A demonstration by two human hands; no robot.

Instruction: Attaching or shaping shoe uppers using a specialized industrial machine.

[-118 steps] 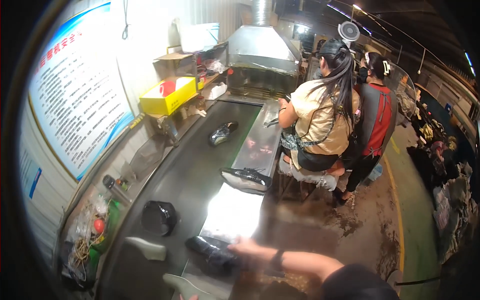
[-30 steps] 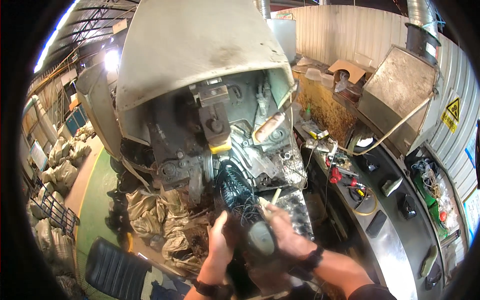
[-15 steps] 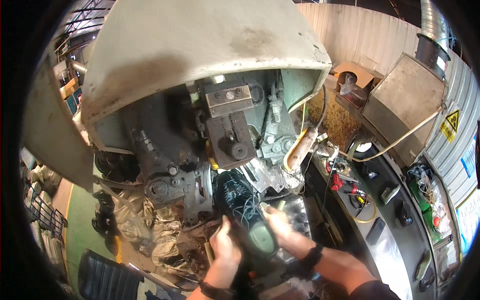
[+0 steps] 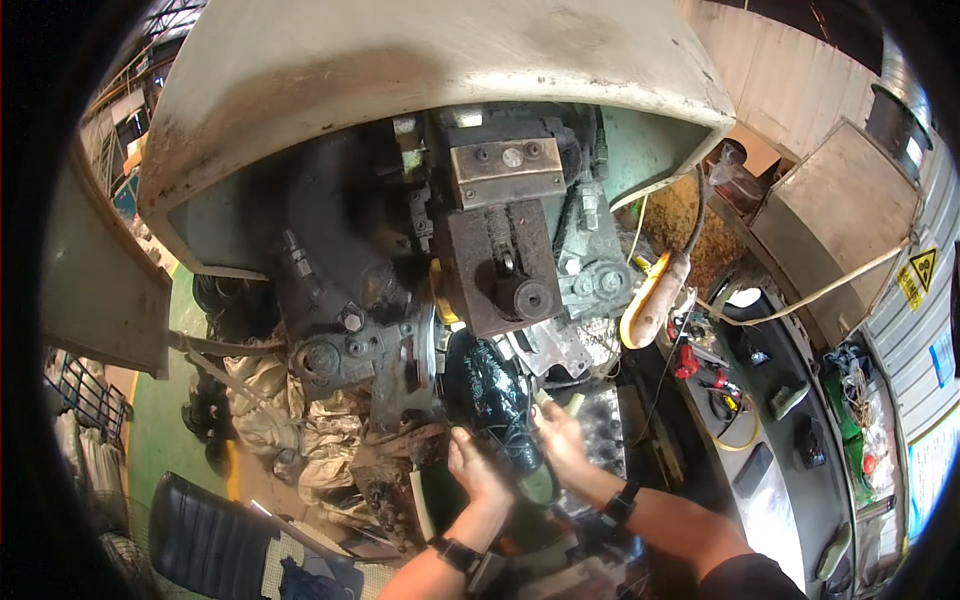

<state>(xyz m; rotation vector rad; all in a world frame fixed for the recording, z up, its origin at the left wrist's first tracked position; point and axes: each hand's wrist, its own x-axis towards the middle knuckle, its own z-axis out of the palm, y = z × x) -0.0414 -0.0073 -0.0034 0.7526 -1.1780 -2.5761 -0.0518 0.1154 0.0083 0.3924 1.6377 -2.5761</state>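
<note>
Shoe (image 4: 487,385) between hands (image 4: 482,478), machine edge (image 4: 497,318) close

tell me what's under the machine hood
Under the hood are a dark metal block and bolted fittings; the black shoe is lower, between left hand and right hand. The block covers whatever's behind it; shadow obscures the left interior.

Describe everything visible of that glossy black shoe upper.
The glossy black, leather-like shoe upper looks creased, thin strands crossing it near a pale green rounded end. It points away from the person, its far end below the dark metal block; contact there is unclear. Left hand and right hand hold its sides.
</note>
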